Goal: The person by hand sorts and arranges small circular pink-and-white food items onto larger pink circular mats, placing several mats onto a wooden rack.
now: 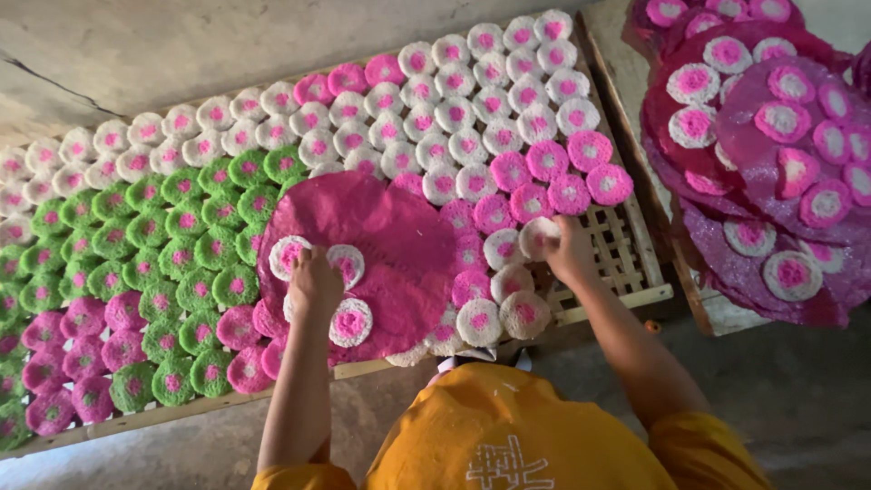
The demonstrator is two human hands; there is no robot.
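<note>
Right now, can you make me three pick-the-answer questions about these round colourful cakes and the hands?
1. Where does the left hand rest?
A. on the big pink sheet
B. on the floor
C. on the green discs

2. What colour is the disc under the right hand?
A. blue with a yellow centre
B. white with a pink centre
C. all black

3. How is the slatted tray filled?
A. nothing on it
B. stacked high with boxes
C. mostly covered, a bare patch by the right hand

Answers: 1 A, the hand lies on the sheet among white discs. 2 B, the white disc shows a pink middle. 3 C, open slats show at that corner.
</note>
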